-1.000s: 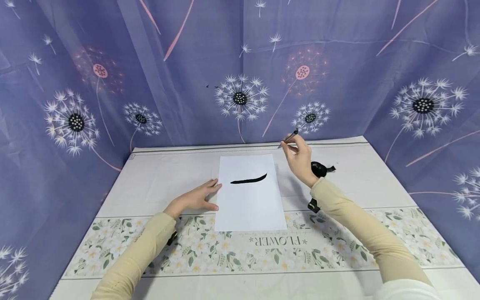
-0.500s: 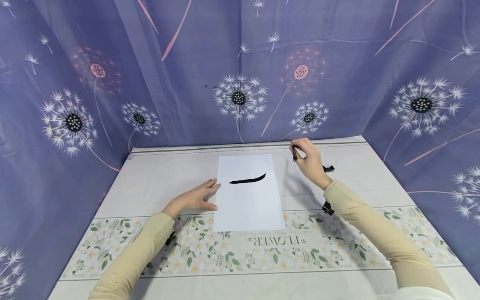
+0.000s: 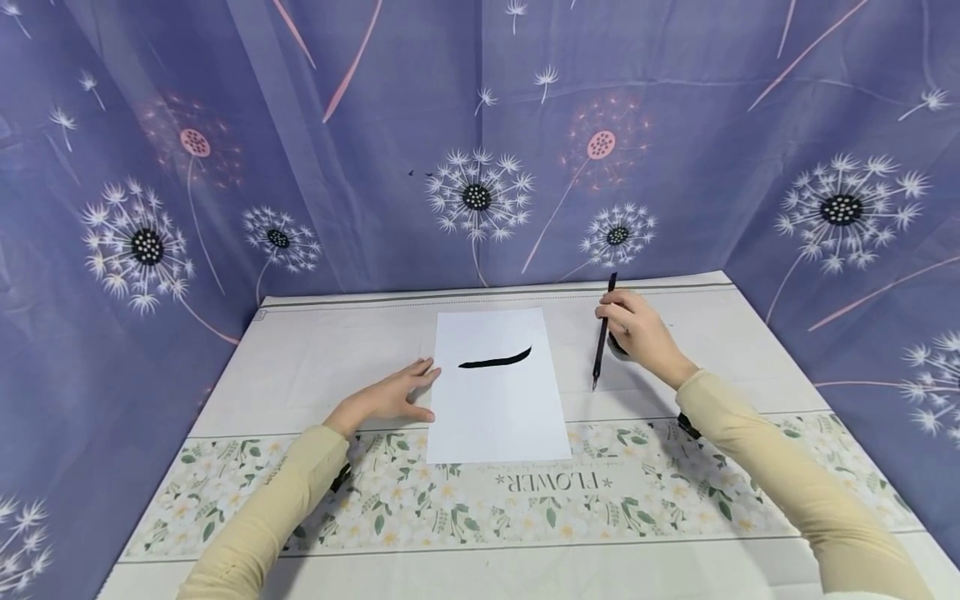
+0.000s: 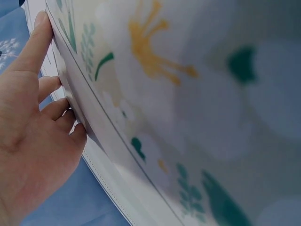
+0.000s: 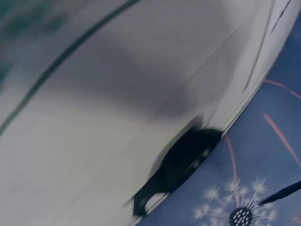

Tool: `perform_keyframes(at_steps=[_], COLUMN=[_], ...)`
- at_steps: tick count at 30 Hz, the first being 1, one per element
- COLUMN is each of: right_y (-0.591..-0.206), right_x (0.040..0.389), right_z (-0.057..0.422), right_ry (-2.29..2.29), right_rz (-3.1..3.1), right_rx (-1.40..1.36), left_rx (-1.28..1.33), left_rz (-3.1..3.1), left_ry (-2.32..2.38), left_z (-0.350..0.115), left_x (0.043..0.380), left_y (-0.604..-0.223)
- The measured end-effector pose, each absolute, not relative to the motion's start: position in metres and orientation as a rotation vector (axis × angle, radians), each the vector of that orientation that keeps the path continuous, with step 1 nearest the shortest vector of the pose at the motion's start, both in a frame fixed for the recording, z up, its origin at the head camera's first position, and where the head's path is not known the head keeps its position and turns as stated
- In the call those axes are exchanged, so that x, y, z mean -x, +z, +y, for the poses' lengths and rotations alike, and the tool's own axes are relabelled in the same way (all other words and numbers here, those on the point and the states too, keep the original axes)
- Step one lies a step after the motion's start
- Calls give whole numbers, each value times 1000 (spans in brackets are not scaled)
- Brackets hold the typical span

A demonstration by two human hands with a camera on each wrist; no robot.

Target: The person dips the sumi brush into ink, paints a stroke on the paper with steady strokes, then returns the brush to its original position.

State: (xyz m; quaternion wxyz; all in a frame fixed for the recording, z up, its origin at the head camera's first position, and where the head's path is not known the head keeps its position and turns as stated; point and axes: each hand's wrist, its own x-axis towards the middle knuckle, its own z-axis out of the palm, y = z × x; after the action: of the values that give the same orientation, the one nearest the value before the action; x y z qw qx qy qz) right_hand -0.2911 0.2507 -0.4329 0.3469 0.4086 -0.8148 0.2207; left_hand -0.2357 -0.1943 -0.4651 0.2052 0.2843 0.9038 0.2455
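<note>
A white sheet of paper (image 3: 498,425) lies on the table, with one thick black ink stroke (image 3: 495,362) across its upper half. My left hand (image 3: 390,394) rests at the sheet's left edge, fingers spread; the left wrist view shows this hand (image 4: 42,127) flat against the cloth. Right of the sheet, my right hand (image 3: 641,333) grips a dark writing brush (image 3: 601,354) above the table, its long handle slanting towards me. The right wrist view shows only the brush's black pointed end (image 5: 282,193). A black dish (image 5: 188,157) with a short handle is mostly hidden behind my right hand in the head view.
A white tablecloth with a floral band (image 3: 390,508) covers the table. Purple curtains (image 3: 360,208) with a dandelion print stand behind it and at both sides. A dark wrist strap (image 3: 687,426) shows under the right sleeve.
My right hand has moved right and towards me with the brush, which has swung round so its long handle points towards me. The left hand and paper stay in place.
</note>
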Motion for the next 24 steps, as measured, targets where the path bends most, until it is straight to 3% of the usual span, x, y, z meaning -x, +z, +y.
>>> perform_keyframes(at_steps=[24], right_y=[-448], right_x=[271], right_z=[324], right_ry=[-41], right_rz=[-2218], right_rx=[-1329], left_rx=[-793], left_rz=[2515], left_ry=[693], left_z=[-196], left_x=[236], left_y=[-467])
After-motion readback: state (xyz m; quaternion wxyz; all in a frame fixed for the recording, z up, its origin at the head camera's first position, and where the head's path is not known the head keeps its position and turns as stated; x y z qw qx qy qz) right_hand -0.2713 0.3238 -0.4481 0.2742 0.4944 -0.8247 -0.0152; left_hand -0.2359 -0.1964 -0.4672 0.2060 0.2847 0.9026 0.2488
